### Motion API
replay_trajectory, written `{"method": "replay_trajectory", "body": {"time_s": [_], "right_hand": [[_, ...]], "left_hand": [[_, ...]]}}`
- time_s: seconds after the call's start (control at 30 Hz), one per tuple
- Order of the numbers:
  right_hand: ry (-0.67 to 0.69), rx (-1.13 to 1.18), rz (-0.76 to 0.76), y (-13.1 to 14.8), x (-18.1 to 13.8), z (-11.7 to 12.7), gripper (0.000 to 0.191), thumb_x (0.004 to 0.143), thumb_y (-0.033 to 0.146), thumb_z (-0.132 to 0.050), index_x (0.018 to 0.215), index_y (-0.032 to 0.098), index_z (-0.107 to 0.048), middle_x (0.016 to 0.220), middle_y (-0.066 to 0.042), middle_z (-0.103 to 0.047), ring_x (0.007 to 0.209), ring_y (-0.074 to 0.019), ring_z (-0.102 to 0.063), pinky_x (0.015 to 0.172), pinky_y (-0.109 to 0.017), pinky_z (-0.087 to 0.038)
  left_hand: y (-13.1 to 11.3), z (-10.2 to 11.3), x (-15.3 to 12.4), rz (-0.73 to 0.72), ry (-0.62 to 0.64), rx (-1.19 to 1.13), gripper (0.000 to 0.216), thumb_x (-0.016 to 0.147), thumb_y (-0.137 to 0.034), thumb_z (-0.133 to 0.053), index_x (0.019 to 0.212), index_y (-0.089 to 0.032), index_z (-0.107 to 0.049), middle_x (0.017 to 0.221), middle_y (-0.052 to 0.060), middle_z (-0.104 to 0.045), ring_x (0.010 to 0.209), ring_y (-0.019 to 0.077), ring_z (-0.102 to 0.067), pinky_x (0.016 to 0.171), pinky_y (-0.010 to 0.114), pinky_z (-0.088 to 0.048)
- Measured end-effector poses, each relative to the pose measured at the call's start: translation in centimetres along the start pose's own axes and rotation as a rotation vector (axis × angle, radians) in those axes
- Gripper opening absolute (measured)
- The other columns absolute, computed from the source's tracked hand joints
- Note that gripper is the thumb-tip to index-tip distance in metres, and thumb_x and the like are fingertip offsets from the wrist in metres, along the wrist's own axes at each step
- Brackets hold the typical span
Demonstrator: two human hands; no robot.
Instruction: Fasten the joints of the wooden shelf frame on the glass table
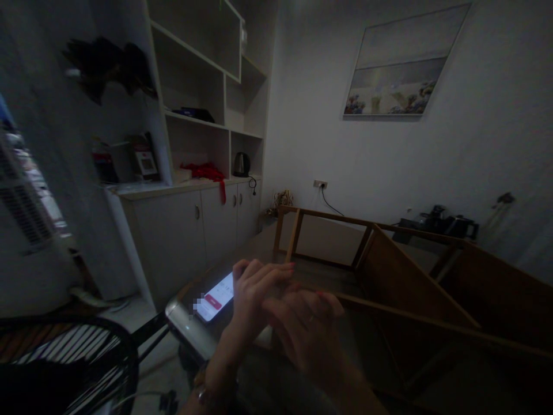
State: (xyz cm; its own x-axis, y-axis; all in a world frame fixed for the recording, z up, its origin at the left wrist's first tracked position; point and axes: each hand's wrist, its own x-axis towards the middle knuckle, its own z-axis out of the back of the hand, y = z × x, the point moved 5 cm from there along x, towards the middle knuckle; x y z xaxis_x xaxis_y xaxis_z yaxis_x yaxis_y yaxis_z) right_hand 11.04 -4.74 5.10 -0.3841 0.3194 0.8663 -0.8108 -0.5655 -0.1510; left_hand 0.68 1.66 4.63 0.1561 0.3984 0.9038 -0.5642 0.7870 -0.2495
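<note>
Dim wall [302,138]; one phone [216,301] beside left hand [256,288], right hand [309,325] close; two grips, cannot tell.

The left hand [253,288] and right hand [313,331] overlap, so several fingers are hidden and whether anything lies between them cannot be told; the left hand covers part of the phone [213,304], whose small screen text is unreadable, and square blotches mask its near left edge; both forearms run out at the bottom; the wooden frame [401,279] is cut off on the right; the dark bundle [108,63] at upper left is too dim to identify.
</note>
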Motion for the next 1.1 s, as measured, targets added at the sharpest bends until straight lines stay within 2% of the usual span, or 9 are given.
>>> {"method": "replay_trajectory", "body": {"time_s": [0.17,0.27,0.33,0.47,0.7,0.83,0.9,1.0,1.1], "right_hand": [[-0.006,0.083,-0.004,-0.6,0.1,0.2,0.020,0.101,0.030,-0.047,0.117,0.026,-0.059,0.087,0.002,-0.072,0.087,-0.0148,-0.056,0.089,-0.033,-0.030],[-0.090,0.108,0.005,-0.7,0.1,0.5,0.012,0.101,0.031,-0.048,0.103,0.025,-0.058,0.084,0.005,-0.072,0.087,-0.0137,-0.057,0.089,-0.033,-0.030],[-0.079,0.114,0.031,-0.6,0.1,0.5,0.015,0.102,0.030,-0.047,0.095,0.024,-0.058,0.081,0.006,-0.071,0.088,-0.0134,-0.056,0.090,-0.033,-0.030],[-0.033,0.097,0.081,-0.4,0.2,0.5,0.013,0.100,0.024,-0.049,0.093,0.023,-0.061,0.078,0.006,-0.070,0.090,-0.0134,-0.055,0.090,-0.033,-0.028],[-0.001,0.020,0.110,-0.5,0.1,0.7,0.021,0.098,0.025,-0.051,0.108,0.035,-0.066,0.088,0.007,-0.069,0.092,-0.0142,-0.050,0.092,-0.032,-0.027],[0.024,0.037,0.126,-0.5,-0.3,0.4,0.022,0.094,0.033,-0.057,0.113,0.038,-0.065,0.094,0.006,-0.067,0.097,-0.0158,-0.048,0.093,-0.034,-0.026],[0.051,0.098,0.104,-0.6,-0.4,0.3,0.019,0.091,0.034,-0.058,0.109,0.035,-0.066,0.093,0.005,-0.066,0.098,-0.0162,-0.048,0.094,-0.034,-0.024],[0.107,0.180,0.065,-0.7,-0.5,0.1,0.008,0.089,0.033,-0.059,0.091,0.028,-0.065,0.090,0.003,-0.064,0.097,-0.0166,-0.048,0.095,-0.035,-0.023],[0.124,0.183,0.068,-0.7,-0.4,0.0,0.013,0.090,0.033,-0.058,0.081,0.024,-0.061,0.088,0.001,-0.063,0.094,-0.0164,-0.049,0.094,-0.035,-0.024]], "left_hand": [[-0.3,0.1,0.3,-0.019,0.006,-0.007,0.031,0.098,-0.044,-0.044,0.091,-0.028,-0.069,0.098,-0.003,-0.078,0.074,0.0185,-0.061,0.077,0.042,-0.032],[-0.4,0.2,0.3,-0.021,-0.037,-0.004,0.028,0.097,-0.043,-0.048,0.089,-0.027,-0.069,0.096,-0.003,-0.079,0.072,0.0182,-0.062,0.077,0.041,-0.031],[-0.5,0.3,0.3,-0.022,-0.039,0.000,0.025,0.097,-0.040,-0.050,0.089,-0.027,-0.070,0.096,-0.003,-0.079,0.072,0.0182,-0.062,0.077,0.041,-0.031],[-0.8,0.5,0.5,-0.013,0.027,-0.006,0.021,0.096,-0.036,-0.052,0.093,-0.027,-0.070,0.100,-0.003,-0.078,0.077,0.0189,-0.063,0.078,0.041,-0.031],[0.1,0.0,-0.1,-0.014,0.002,0.005,0.008,0.092,-0.032,-0.062,0.093,-0.028,-0.069,0.101,-0.004,-0.078,0.077,0.0174,-0.062,0.081,0.040,-0.031],[0.4,-0.4,-0.3,-0.006,-0.017,0.021,0.009,0.091,-0.034,-0.063,0.093,-0.029,-0.070,0.101,-0.004,-0.078,0.075,0.0166,-0.062,0.081,0.040,-0.032],[0.2,-0.3,-0.2,-0.023,-0.047,0.025,0.010,0.092,-0.035,-0.062,0.090,-0.028,-0.070,0.098,-0.005,-0.078,0.072,0.0161,-0.061,0.080,0.040,-0.032],[-0.2,0.0,0.1,-0.040,-0.074,0.026,0.014,0.093,-0.036,-0.060,0.087,-0.027,-0.069,0.095,-0.005,-0.079,0.070,0.0158,-0.061,0.078,0.039,-0.031],[-0.5,0.2,0.4,-0.044,-0.082,0.023,0.020,0.095,-0.037,-0.056,0.086,-0.026,-0.070,0.092,-0.005,-0.079,0.069,0.0157,-0.061,0.077,0.039,-0.031]]}}
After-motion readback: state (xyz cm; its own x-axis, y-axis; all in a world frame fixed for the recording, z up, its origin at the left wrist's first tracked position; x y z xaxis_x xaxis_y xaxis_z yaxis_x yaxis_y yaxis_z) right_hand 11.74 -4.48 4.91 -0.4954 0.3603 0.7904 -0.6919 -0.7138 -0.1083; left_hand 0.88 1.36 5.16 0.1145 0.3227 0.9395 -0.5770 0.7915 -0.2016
